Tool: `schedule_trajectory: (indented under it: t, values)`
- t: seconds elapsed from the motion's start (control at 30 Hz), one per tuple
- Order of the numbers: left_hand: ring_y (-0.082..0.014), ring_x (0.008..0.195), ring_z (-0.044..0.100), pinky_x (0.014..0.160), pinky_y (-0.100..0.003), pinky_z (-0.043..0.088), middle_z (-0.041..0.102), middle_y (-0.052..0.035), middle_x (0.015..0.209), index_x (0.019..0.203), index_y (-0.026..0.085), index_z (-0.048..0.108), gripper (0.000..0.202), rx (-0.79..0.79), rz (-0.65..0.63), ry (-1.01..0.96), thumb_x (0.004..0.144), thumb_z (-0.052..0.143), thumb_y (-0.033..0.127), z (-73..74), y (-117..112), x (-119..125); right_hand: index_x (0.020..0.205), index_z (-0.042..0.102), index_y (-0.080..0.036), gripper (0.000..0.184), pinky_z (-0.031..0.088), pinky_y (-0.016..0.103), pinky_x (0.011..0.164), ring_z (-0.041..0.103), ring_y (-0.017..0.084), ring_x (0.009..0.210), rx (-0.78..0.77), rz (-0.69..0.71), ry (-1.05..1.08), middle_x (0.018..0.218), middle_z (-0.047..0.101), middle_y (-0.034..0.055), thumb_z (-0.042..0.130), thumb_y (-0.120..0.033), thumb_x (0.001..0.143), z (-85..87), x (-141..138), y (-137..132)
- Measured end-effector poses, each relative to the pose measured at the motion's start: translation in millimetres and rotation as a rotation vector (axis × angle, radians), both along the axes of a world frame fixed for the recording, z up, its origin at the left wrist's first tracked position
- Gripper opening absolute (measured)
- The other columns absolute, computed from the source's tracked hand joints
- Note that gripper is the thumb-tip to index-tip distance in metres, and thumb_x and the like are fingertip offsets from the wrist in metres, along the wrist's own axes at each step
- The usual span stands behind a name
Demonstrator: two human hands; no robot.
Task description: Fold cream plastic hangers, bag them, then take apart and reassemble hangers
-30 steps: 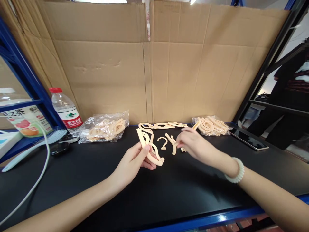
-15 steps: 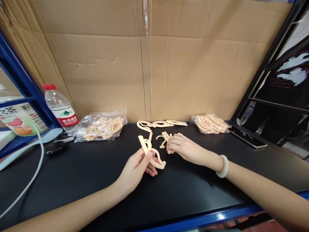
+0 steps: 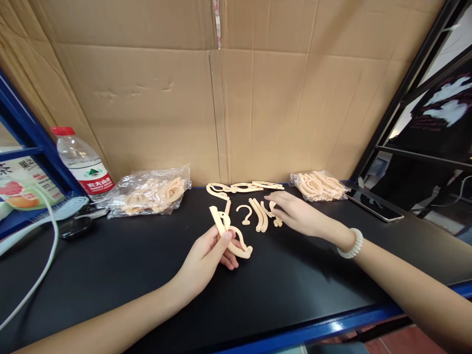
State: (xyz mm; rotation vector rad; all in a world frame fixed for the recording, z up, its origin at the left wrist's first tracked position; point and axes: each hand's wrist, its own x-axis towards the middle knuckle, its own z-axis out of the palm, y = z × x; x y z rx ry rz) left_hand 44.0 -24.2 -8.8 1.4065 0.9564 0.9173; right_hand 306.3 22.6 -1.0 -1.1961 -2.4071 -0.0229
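My left hand (image 3: 209, 255) is closed round a cream plastic hanger piece (image 3: 230, 235), held tilted just above the black table (image 3: 110, 275). My right hand (image 3: 297, 215) rests on the table with its fingers stretched towards small cream pieces (image 3: 275, 216); it holds nothing that I can see. Beside it lie two curved cream arms (image 3: 258, 220) and a loose hook (image 3: 245, 213). Assembled cream hanger parts (image 3: 243, 188) lie in a row against the cardboard.
Two clear bags of cream parts lie at the back, one on the left (image 3: 149, 195) and one on the right (image 3: 317, 185). A water bottle (image 3: 83, 164), a white cable (image 3: 40, 231) and a black object (image 3: 75, 227) are at left. A phone (image 3: 372, 206) lies at right. Cardboard (image 3: 221, 98) walls the back.
My right hand has moved right, off the curved arms, which now lie uncovered on the table. My left hand keeps hold of the hanger piece. The view has tilted slightly.
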Motion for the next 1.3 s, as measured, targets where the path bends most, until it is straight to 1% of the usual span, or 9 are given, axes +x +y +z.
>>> schedule_trajectory:
  t: [0.17,0.27,0.43,0.63,0.7,0.8,1.0,1.17,1.3]
  values:
    - [-0.0145,0.057,0.064,0.055,-0.026,0.053,0.071,-0.0088,0.082,0.091,0.014,0.056,0.044,-0.003,-0.003,0.017,0.083,0.058,0.057,1.1,-1,0,0.146,0.032,-0.005,0.057,0.027,0.053,0.116,0.025,0.032,0.142,-0.206,0.015,-0.154,0.152,0.031,0.0206,0.034,-0.037,0.099,-24.5,11,16]
    - [-0.0142,0.058,0.064,0.055,-0.026,0.053,0.071,-0.0084,0.082,0.090,0.014,0.057,0.041,0.006,-0.021,0.021,0.084,0.057,0.055,0.8,0,-1,0.144,0.038,-0.005,0.053,0.023,0.052,0.117,0.024,0.030,0.143,-0.217,-0.004,-0.127,0.151,0.033,0.0197,0.033,-0.032,0.099,-30.3,20,30]
    - [-0.0142,0.057,0.064,0.055,-0.026,0.054,0.071,-0.0079,0.083,0.090,0.015,0.057,0.039,0.014,-0.029,0.027,0.084,0.057,0.053,-0.9,2,-1,0.146,0.035,-0.016,0.050,0.022,0.051,0.118,0.023,0.025,0.144,-0.214,0.114,-0.038,0.153,0.033,0.0113,0.035,-0.023,0.097,-32.3,31,48]
    - [-0.0139,0.057,0.064,0.054,-0.025,0.053,0.071,-0.0084,0.084,0.090,0.014,0.056,0.040,0.007,-0.024,0.023,0.084,0.057,0.054,-1.6,2,-1,0.140,0.043,-0.013,0.045,0.029,0.053,0.114,0.032,0.028,0.140,-0.100,0.092,-0.012,0.146,0.043,0.0149,0.034,-0.024,0.098,-19.3,22,33]
    - [-0.0137,0.057,0.064,0.054,-0.025,0.053,0.071,-0.0081,0.084,0.091,0.014,0.057,0.039,0.010,-0.027,0.029,0.085,0.057,0.053,-2.1,3,-1,0.134,0.049,-0.009,0.042,0.038,0.050,0.108,0.045,0.028,0.129,0.004,0.064,0.000,0.135,0.053,0.0176,0.037,-0.026,0.097,-9.2,10,18]
    - [-0.0138,0.058,0.064,0.055,-0.025,0.054,0.071,-0.0082,0.086,0.093,0.014,0.056,0.038,0.010,-0.030,0.038,0.086,0.056,0.051,-3.1,3,-2,0.123,0.058,-0.015,0.034,0.048,0.039,0.092,0.058,0.022,0.102,0.074,0.142,-0.056,0.109,0.062,0.0116,0.046,-0.028,0.095,1.6,-11,-4]
    - [-0.0138,0.059,0.064,0.056,-0.025,0.054,0.071,-0.0085,0.087,0.097,0.013,0.055,0.039,0.020,-0.025,0.055,0.088,0.055,0.051,-3.3,2,-2,0.105,0.065,-0.014,0.024,0.050,0.031,0.077,0.057,0.017,0.085,0.022,0.199,-0.176,0.099,0.058,0.0085,0.046,-0.027,0.097,-10.8,-22,-1]
    - [-0.0132,0.060,0.064,0.056,-0.025,0.054,0.070,-0.0079,0.085,0.097,0.013,0.054,0.039,0.031,-0.036,0.059,0.089,0.053,0.051,-2.4,3,-1,0.106,0.065,-0.014,0.022,0.050,0.034,0.080,0.056,0.018,0.086,0.040,0.146,-0.032,0.100,0.057,0.0103,0.048,-0.024,0.095,-16.9,-9,13]
    - [-0.0122,0.057,0.062,0.054,-0.024,0.053,0.068,-0.0046,0.079,0.103,0.014,0.052,0.038,0.073,-0.057,0.039,0.089,0.053,0.049,-2.8,3,-2,0.104,0.065,-0.017,0.023,0.049,0.033,0.077,0.056,0.018,0.083,-0.060,0.119,0.315,0.089,0.059,0.0072,0.052,-0.032,0.093,-7.8,-28,-9]
